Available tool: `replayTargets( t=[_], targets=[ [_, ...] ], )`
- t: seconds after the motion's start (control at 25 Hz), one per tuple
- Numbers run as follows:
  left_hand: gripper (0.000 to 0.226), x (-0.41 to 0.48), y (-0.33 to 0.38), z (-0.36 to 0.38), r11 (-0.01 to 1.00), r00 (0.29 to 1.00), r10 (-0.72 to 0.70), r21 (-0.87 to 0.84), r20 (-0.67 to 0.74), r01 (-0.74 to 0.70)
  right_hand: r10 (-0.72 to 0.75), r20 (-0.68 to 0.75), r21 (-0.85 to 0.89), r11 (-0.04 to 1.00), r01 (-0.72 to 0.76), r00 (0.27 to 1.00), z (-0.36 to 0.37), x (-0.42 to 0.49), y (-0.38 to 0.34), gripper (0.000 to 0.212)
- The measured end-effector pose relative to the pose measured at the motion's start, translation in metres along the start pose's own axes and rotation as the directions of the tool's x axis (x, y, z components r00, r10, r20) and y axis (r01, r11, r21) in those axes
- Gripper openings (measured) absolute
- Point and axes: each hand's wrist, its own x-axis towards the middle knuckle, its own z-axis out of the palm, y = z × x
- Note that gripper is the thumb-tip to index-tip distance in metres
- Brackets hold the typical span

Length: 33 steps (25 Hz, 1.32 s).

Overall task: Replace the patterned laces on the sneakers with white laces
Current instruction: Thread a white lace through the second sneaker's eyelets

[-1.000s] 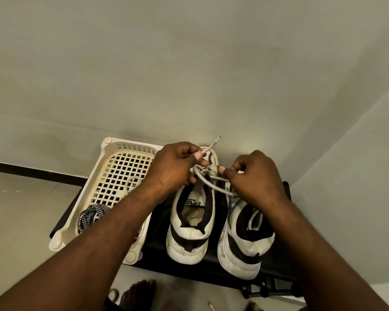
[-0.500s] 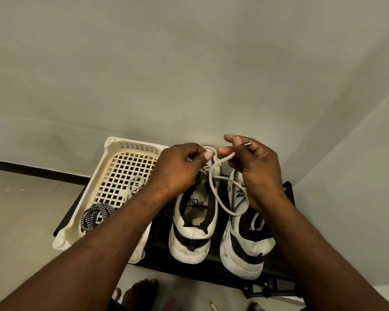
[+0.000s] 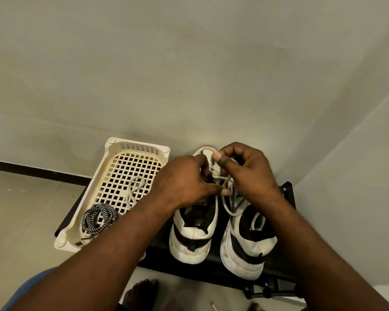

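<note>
White lace [image 3: 228,208] is in both of the person's hands. The left hand [image 3: 184,187] lies over the front of the left sneaker [image 3: 193,241]. Its fingers are bent round the lace where the strands cross, and one finger sticks out toward the right sneaker [image 3: 247,254]. The right hand [image 3: 249,173] is just beside it, with thumb and bent fingers pinching the lace higher up. A loop of the lace hangs down between the two shoes.

Both sneakers are white with black bands. They stand side by side on a black shelf [image 3: 157,254], toes toward the wall [image 3: 189,75]. To their left sits a cream basket [image 3: 94,189] with holes in it. The patterned lace [image 3: 99,217] lies curled in its near corner, and a second white lace [image 3: 134,191] lies in the middle.
</note>
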Motion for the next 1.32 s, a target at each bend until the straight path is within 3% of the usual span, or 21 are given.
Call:
replayTargets(
  t=[0.12, 0.2, 0.28, 0.4, 0.48, 0.68, 0.96, 1.32],
  targets=[
    [0.057, 0.002, -0.004, 0.003, 0.996, 0.999, -0.019, -0.091, 0.037, 0.022, 0.06, 0.051, -0.001, 0.998, -0.06, 0.997, 0.008, -0.001, 0.005, 0.009],
    [0.052, 0.005, -0.015, 0.001, 0.972, 0.993, -0.045, -0.226, 0.106, 0.068, 0.052, -0.007, -0.306, 0.951, -0.052, 0.999, 0.01, 0.002, 0.017, 0.016],
    [0.045, 0.006, -0.025, -0.002, 0.946, 0.981, -0.072, -0.3, 0.179, 0.124, 0.075, -0.02, -0.419, 0.905, -0.077, 0.997, 0.01, 0.005, 0.024, 0.016],
    [0.028, 0.007, -0.032, -0.004, 0.94, 0.98, -0.149, -0.288, 0.135, 0.182, 0.103, 0.04, -0.229, 0.969, -0.091, 0.994, 0.01, 0.007, 0.024, 0.005],
    [0.021, 0.008, -0.036, -0.005, 0.932, 0.975, -0.202, -0.288, 0.095, 0.222, 0.079, 0.103, -0.192, 0.98, -0.058, 0.992, 0.017, 0.005, 0.021, 0.011],
    [0.011, 0.008, -0.048, -0.007, 0.814, 0.939, -0.291, -0.468, 0.183, 0.344, 0.07, 0.112, -0.238, 0.97, -0.042, 0.991, 0.031, 0.004, 0.027, 0.01],
    [0.023, 0.008, -0.063, -0.009, 0.595, 0.887, -0.306, -0.658, 0.345, 0.461, 0.007, 0.074, -0.37, 0.929, 0.021, 0.997, 0.045, -0.001, 0.026, 0.003],
    [0.017, 0.006, -0.063, -0.01, 0.56, 0.89, -0.262, -0.692, 0.374, 0.456, 0.005, 0.07, -0.334, 0.942, 0.019, 0.998, 0.049, -0.001, 0.026, 0.003]
  ],
)
